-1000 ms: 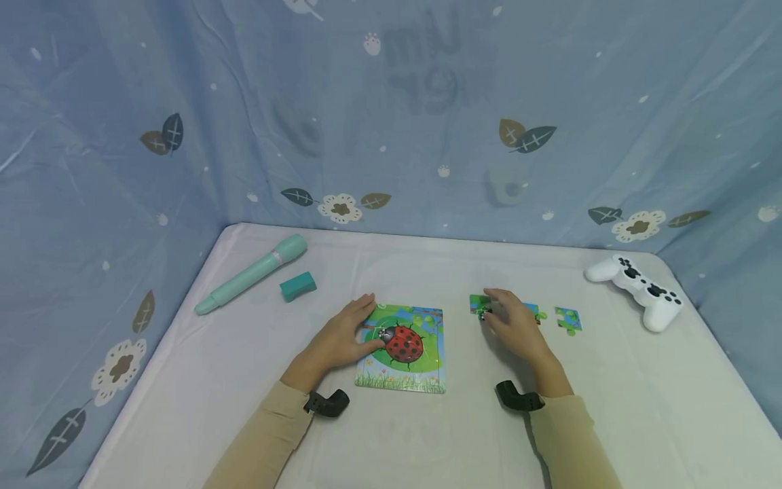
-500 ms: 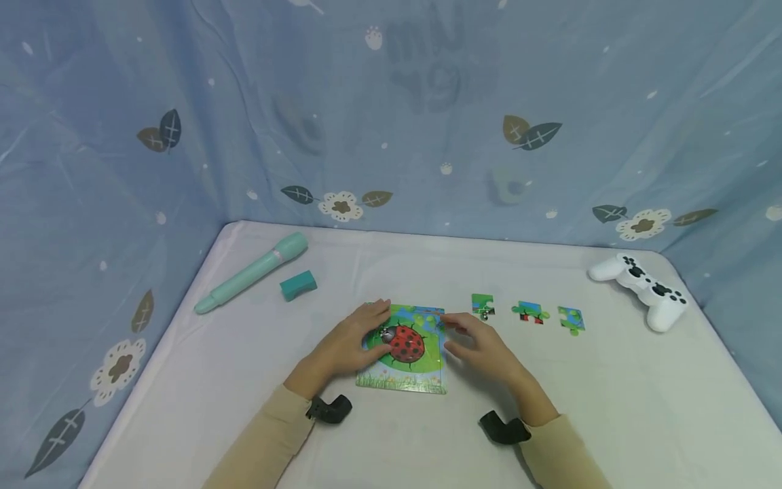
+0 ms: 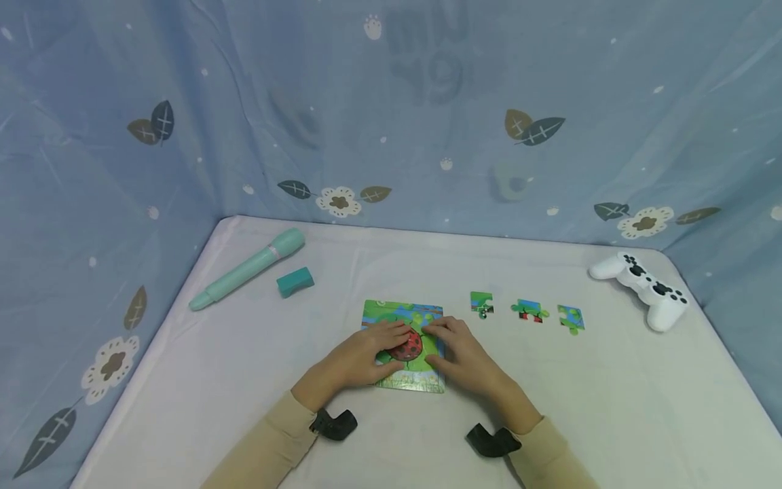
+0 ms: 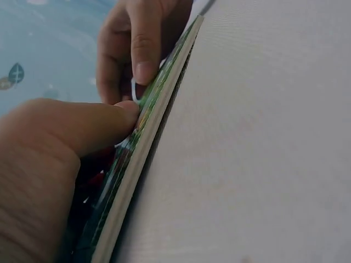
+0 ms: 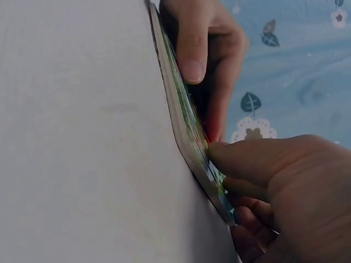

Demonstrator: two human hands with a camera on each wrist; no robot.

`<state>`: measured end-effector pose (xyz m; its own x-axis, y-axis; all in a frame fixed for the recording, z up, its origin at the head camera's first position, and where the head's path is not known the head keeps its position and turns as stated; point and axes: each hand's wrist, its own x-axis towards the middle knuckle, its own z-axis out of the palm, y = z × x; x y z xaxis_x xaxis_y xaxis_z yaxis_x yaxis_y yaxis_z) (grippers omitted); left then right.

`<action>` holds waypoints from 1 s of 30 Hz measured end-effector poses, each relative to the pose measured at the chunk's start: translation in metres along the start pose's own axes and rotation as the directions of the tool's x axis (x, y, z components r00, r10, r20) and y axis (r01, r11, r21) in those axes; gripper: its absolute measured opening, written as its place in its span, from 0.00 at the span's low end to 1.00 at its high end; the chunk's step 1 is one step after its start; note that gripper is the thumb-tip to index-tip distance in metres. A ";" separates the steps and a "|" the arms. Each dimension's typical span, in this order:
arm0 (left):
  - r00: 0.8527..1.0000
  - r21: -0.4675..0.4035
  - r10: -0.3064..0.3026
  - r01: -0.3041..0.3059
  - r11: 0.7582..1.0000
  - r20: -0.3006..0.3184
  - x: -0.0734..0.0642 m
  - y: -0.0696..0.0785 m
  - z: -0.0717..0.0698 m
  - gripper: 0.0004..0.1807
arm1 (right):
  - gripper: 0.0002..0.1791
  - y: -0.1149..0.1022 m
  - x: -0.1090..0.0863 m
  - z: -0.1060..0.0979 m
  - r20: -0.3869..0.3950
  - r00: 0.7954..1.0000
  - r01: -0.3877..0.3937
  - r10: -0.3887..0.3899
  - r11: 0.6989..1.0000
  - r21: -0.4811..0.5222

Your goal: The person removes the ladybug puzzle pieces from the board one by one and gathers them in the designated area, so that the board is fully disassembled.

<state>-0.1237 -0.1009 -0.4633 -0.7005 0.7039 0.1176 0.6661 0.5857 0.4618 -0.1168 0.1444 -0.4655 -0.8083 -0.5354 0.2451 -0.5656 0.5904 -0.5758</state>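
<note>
With fingers spread, your left hand [image 3: 365, 354] and right hand [image 3: 467, 361] rested on the ladybug puzzle [image 3: 411, 348] at your twelve o'clock, seemingly squaring it, and the next move likely called for light, even pressure.

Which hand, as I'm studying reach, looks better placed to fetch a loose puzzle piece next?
Probably the right hand: it is nearer the three loose pieces, which lie on its side, right of the ladybug board. The left hand would likely have to cross over.
</note>
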 end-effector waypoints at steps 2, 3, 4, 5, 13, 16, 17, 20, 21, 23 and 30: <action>1.000 -0.007 -0.002 0.002 1.000 0.006 0.000 -0.001 0.000 0.30 | 0.25 -0.001 0.001 0.001 0.005 1.000 -0.005 0.005 1.000 -0.002; 1.000 -0.008 -0.001 0.001 1.000 0.009 0.000 -0.002 0.000 0.30 | 0.25 -0.001 0.001 0.001 0.007 1.000 -0.007 0.007 1.000 -0.003; 1.000 -0.007 0.002 -0.002 1.000 0.012 0.001 -0.002 0.000 0.30 | 0.25 -0.002 0.001 0.001 0.010 1.000 -0.009 0.009 1.000 -0.001; 1.000 -0.007 0.002 -0.002 1.000 0.014 0.001 -0.003 0.000 0.30 | 0.25 -0.002 0.002 0.001 0.013 1.000 -0.010 0.010 1.000 -0.006; 1.000 -0.001 0.022 -0.022 1.000 0.000 0.002 -0.004 0.000 0.31 | 0.23 -0.006 0.002 0.003 0.014 0.999 -0.032 0.032 0.999 -0.010; 1.000 0.004 0.026 -0.026 1.000 -0.002 0.002 -0.005 0.001 0.31 | 0.22 -0.007 0.003 0.003 0.015 0.999 -0.042 0.042 0.999 0.003; 1.000 0.005 0.028 -0.028 1.000 -0.002 0.002 -0.005 0.001 0.32 | 0.22 -0.007 0.003 0.003 0.017 0.999 -0.046 0.045 0.999 0.010; 0.999 0.000 0.032 -0.032 0.999 0.001 0.002 -0.006 0.001 0.31 | 0.22 -0.008 0.005 0.002 0.021 0.998 -0.058 0.057 0.997 0.048; 0.999 -0.002 0.032 -0.032 0.999 0.001 0.002 -0.005 0.000 0.31 | 0.22 -0.009 0.005 0.002 0.023 0.998 -0.062 0.061 0.996 0.059; 1.000 -0.006 0.031 -0.031 1.000 0.003 0.002 -0.005 0.000 0.31 | 0.22 -0.011 0.006 0.001 0.024 0.997 -0.071 0.069 0.995 0.074; 0.999 -0.019 0.034 -0.035 0.999 -0.005 0.002 -0.005 0.000 0.31 | 0.24 -0.011 0.003 -0.004 0.021 0.997 -0.070 0.069 0.996 0.058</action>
<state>-0.1286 -0.1021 -0.4648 -0.6783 0.7218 0.1375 0.6850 0.5534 0.4738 -0.1134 0.1385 -0.4556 -0.8417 -0.5060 0.1887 -0.4974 0.5905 -0.6356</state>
